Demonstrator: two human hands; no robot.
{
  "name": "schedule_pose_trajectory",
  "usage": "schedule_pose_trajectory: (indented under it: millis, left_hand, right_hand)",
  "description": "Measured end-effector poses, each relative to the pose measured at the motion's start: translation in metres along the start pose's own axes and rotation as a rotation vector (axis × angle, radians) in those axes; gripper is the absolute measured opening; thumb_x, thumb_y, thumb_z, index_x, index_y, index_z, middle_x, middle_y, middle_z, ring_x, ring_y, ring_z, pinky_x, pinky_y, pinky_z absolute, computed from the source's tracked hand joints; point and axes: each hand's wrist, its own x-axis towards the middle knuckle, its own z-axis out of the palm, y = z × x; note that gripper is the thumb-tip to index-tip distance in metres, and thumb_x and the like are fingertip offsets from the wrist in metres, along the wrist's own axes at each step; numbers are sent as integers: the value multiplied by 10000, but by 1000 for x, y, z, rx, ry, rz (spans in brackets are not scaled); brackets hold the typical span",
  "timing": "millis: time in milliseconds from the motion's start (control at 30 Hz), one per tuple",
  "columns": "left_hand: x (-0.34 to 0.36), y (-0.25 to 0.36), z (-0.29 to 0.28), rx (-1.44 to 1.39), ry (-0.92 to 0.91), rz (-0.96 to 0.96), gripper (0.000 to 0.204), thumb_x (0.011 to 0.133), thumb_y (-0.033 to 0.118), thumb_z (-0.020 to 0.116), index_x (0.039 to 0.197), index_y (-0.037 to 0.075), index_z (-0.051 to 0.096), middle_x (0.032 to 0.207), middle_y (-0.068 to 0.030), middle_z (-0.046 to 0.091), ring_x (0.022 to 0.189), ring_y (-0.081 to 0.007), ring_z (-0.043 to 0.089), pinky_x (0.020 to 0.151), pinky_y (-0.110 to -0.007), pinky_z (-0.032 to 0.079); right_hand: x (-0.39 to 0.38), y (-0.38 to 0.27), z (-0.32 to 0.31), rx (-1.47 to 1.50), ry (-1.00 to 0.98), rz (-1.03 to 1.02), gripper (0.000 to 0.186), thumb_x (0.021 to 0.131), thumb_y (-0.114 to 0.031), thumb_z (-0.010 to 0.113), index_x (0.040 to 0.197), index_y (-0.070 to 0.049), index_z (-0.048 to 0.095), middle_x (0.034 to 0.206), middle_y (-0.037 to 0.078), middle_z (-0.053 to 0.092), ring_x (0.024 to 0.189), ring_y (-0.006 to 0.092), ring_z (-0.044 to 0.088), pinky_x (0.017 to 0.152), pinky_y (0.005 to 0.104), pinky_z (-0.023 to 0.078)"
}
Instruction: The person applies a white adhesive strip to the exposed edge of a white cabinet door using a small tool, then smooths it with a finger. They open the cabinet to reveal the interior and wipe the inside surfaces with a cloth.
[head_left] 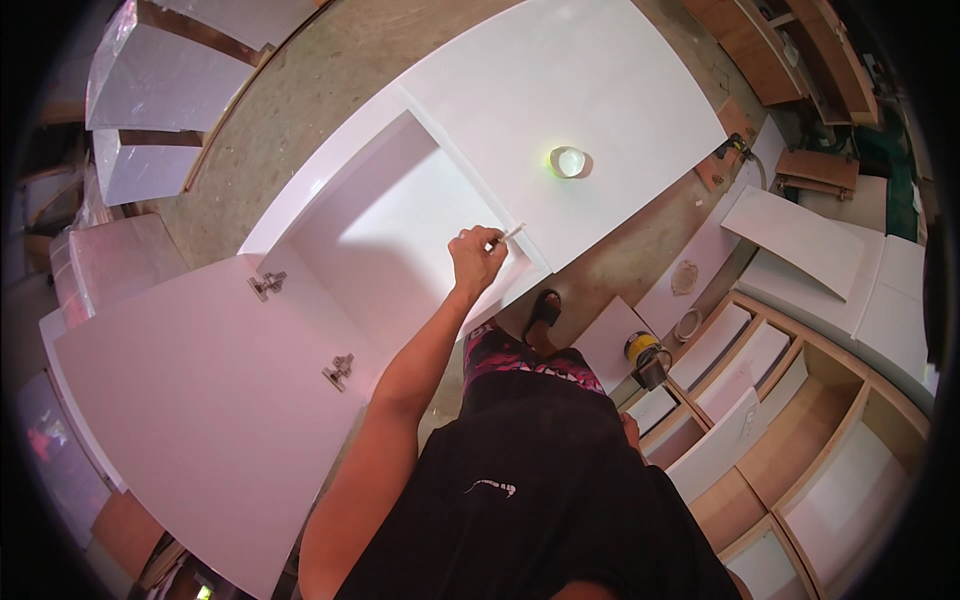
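Observation:
My left hand (477, 262) is closed in a pinch on a thin pale stick (513, 233), perhaps a small brush. The stick's tip lies close to the divider edge of a white cabinet (600, 70), above its open compartment. Swung out to the left is the cabinet door (190, 410), with two metal hinges (338, 372) on it. On the cabinet's white top stands a small round pale cup (570, 162), out of reach of my fingers. Only a sliver of my right hand (631, 432) shows beside my black shirt; its fingers are mostly hidden.
At the right stand wooden drawer frames (790, 470) with white panels. A yellow and black tin-like object (648, 358) sits next to them, near a roll of tape (688, 325). Plastic-wrapped white cabinet parts (160, 90) stand at the upper left on the concrete floor (260, 150).

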Motion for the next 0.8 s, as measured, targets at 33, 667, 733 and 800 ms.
schedule_pose_trajectory:
  millis: [33, 667, 733, 800]
  left_hand:
    - [-5, 2, 1, 22, -36, 22, 126, 759, 154, 723, 851, 83, 772, 819, -107, 731, 772, -299, 670, 740, -424, 534]
    - [-21, 10, 7, -24, -11, -14, 143, 773, 185, 719, 865, 86, 767, 846, -104, 739, 794, -310, 666, 768, -433, 522]
    - [-17, 10, 8, -7, 37, -17, 154, 776, 186, 721, 872, 74, 764, 859, -111, 742, 795, -305, 666, 781, -438, 518]
    - [-23, 10, 9, -12, -3, -31, 160, 777, 195, 719, 871, 73, 763, 863, -109, 742, 802, -304, 667, 783, -443, 516]
  right_hand:
    - [-1, -2, 0, 7, -6, 0, 304, 926, -363, 636, 1035, -80, 664, 953, 217, 720, 961, 452, 688, 798, 492, 534]
    - [-5, 9, -1, -1, 20, -25, 263, 931, -289, 640, 991, -33, 657, 978, 203, 723, 981, 426, 687, 827, 462, 529]
    - [2, 17, 2, -10, 15, -1, 282, 922, -304, 652, 993, -32, 657, 967, 201, 723, 972, 425, 688, 825, 458, 529]
    - [4, 17, 2, -10, 21, -26, 261, 927, -286, 646, 994, -34, 657, 973, 204, 720, 972, 429, 685, 816, 461, 528]
